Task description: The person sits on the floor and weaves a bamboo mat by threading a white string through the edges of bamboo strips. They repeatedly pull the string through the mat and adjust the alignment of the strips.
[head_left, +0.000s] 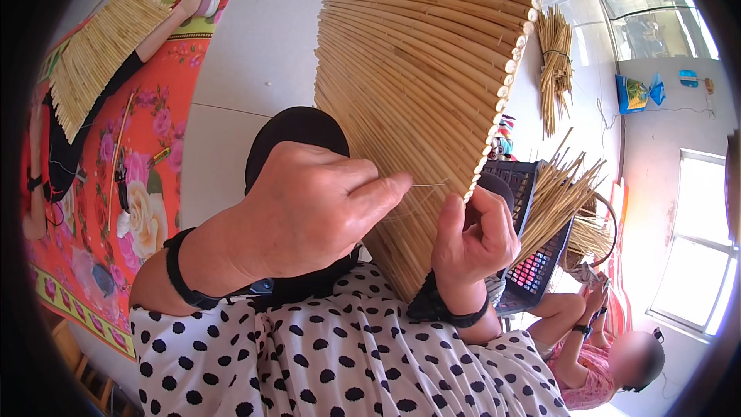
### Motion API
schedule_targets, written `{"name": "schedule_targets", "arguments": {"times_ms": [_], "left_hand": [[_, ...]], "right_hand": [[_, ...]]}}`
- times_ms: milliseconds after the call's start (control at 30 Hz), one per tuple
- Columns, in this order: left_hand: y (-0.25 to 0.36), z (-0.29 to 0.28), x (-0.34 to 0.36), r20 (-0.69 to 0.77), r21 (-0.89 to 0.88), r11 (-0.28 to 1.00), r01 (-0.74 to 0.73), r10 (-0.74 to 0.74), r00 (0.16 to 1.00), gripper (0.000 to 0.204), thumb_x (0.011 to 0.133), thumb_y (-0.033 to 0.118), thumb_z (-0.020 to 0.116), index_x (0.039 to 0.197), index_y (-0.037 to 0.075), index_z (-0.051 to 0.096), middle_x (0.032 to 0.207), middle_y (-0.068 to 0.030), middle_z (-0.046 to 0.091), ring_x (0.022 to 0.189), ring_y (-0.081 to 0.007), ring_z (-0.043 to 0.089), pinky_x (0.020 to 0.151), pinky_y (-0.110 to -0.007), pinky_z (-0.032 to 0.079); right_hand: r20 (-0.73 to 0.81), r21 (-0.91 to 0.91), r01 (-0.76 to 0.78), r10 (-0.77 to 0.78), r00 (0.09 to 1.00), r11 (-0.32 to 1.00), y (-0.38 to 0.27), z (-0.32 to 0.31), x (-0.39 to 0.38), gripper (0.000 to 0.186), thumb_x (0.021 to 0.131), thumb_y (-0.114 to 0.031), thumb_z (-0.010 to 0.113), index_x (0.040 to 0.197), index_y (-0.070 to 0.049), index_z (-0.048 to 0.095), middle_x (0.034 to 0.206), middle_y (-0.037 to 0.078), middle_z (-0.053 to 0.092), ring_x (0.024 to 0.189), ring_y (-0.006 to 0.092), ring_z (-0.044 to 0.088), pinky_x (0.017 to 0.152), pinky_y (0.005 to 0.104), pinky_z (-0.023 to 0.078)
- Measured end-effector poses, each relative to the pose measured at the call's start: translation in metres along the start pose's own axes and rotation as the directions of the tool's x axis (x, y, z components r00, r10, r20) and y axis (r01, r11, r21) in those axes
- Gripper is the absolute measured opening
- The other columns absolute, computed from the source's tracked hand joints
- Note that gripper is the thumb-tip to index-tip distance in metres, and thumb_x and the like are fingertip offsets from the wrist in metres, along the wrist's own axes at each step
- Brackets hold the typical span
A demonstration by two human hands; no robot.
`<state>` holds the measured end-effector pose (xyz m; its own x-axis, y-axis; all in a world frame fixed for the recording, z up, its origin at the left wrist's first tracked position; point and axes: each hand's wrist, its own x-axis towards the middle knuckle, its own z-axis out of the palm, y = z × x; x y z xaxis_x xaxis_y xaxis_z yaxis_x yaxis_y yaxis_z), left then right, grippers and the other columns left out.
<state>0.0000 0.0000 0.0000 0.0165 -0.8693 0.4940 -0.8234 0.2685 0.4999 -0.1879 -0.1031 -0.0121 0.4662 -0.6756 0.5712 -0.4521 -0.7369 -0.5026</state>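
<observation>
A mat of straw-coloured stalks (421,54) laid side by side rises in front of me, its pale cut ends lined up along the right edge. My left hand (324,205) is closed over the mat's lower part, thumb and forefinger pinching a thin needle (428,184) that points right, toward the edge. Fine thread shows faintly below it against the stalks. At the lower right edge, my right hand (476,239) is closed, fingers curled and gripping the mat by the stalk ends. The mat's lowest corner reaches down to my polka-dot clothing (340,363).
A dark plastic crate (532,274) with loose stalks (563,201) stands at right, beside a handled basket (587,255). A tied stalk bundle (554,69) leans behind. One person (587,363) sits lower right; another's legs, under a second mat (108,50), lie on a red floral cloth (154,139).
</observation>
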Motion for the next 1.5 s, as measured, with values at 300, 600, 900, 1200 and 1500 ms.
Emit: {"name": "schedule_targets", "arguments": {"times_ms": [300, 600, 900, 1200, 1500], "left_hand": [[0.0003, -0.0027, -0.0006, 0.019, 0.02, 1.0, 0.0, 0.0, 1.0, 0.023, 0.076, 0.011, 0.071, 0.097, 0.002, 0.071, 0.06, -0.0009, 0.05, 0.048, -0.0163, 0.056, 0.045, -0.029, 0.044], [0.0016, -0.0034, 0.0009, 0.023, 0.027, 1.0, -0.012, 0.011, 1.0, 0.023, 0.077, 0.012, 0.071, 0.097, 0.002, 0.071, 0.06, -0.0006, 0.05, 0.048, -0.0161, 0.055, 0.045, -0.029, 0.044], [0.0004, -0.0061, -0.0008, 0.029, 0.044, 0.999, -0.026, 0.025, 0.999, 0.024, 0.075, 0.012, 0.071, 0.096, 0.002, 0.071, 0.06, -0.0002, 0.05, 0.048, -0.0151, 0.055, 0.045, -0.028, 0.044], [0.0016, -0.0048, 0.0008, 0.024, 0.057, 0.998, -0.038, 0.036, 0.999, 0.024, 0.075, 0.013, 0.071, 0.096, 0.002, 0.071, 0.06, -0.0003, 0.05, 0.049, -0.0152, 0.056, 0.045, -0.029, 0.045], [0.0021, -0.005, -0.0021, 0.045, 0.041, 0.999, -0.015, 0.014, 0.999, 0.026, 0.074, 0.011, 0.07, 0.098, 0.002, 0.071, 0.06, -0.0005, 0.05, 0.048, -0.0162, 0.055, 0.045, -0.029, 0.044]], "right_hand": [[-0.005, 0.014, 0.004, -0.004, 1.0, 1.0, -0.0006, 0.0019, -0.0009, 0.02, 0.072, -0.009, 0.082, 0.087, -0.002, 0.07, 0.073, 0.004, 0.067, 0.047, 0.0051, 0.047, 0.044, 0.021, 0.035], [-0.006, -0.001, 0.001, -0.001, 1.0, 1.0, -0.0008, 0.0012, -0.0007, 0.019, 0.072, -0.009, 0.081, 0.086, -0.002, 0.07, 0.073, 0.004, 0.067, 0.047, 0.0055, 0.047, 0.044, 0.0212, 0.036], [-0.017, 0.008, 0.002, -0.002, 1.0, 1.0, -0.0012, 0.002, -0.0004, 0.019, 0.072, -0.009, 0.081, 0.086, -0.002, 0.071, 0.074, 0.005, 0.068, 0.048, 0.005, 0.048, 0.044, 0.0208, 0.036], [-0.007, -0.015, 0.012, -0.013, 1.0, 1.0, -0.0022, 0.0012, -0.0004, 0.019, 0.072, -0.009, 0.081, 0.085, -0.002, 0.07, 0.074, 0.005, 0.068, 0.047, 0.006, 0.049, 0.043, 0.0213, 0.036], [0.001, 0.029, 0.03, -0.03, 1.0, 0.999, -0.0045, 0.0012, -0.0017, 0.02, 0.072, -0.009, 0.081, 0.085, 0.0, 0.069, 0.073, 0.007, 0.067, 0.049, 0.0098, 0.052, 0.044, 0.0227, 0.038]]}}
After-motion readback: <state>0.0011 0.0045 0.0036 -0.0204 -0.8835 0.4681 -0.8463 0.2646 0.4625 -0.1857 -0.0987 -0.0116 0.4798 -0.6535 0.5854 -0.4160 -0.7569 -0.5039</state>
